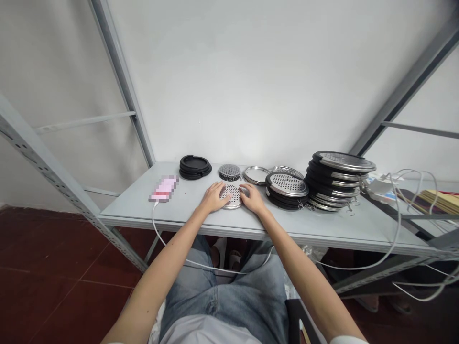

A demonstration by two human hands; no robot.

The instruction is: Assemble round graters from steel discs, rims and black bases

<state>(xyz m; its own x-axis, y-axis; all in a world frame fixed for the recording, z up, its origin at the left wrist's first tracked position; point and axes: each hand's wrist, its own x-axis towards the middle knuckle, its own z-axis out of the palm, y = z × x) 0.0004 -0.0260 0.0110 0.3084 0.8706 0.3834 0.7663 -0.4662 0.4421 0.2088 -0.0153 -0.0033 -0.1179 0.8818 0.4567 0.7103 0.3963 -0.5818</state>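
Evidently the perforated metal disc (233, 189) lies flat on the grey table (201, 205) straight ahead at twelve o'clock, near the front edge, probably so both arms can reach it without strain. Measured from that disc, the left hand (214, 197) sits at nine, its thumb laid over the holes, while the right hand (253, 198) sits at three, fingers curved against the rim. Both are loosely part-open, thumb and fingers apart, neither closed around anything — a placement that seems suited to steadying the disc from opposite sides. Just beyond, at twelve, stands a small perforated stack (230, 171); black rings (195, 166) are piled at ten, and a shiny metal ring (256, 175) lies between one and two, all seemingly kept within reach. At three, a short stack (287, 185) and a taller stack (333, 184) — black-edged and metal-topped — appear grouped to leave working room.
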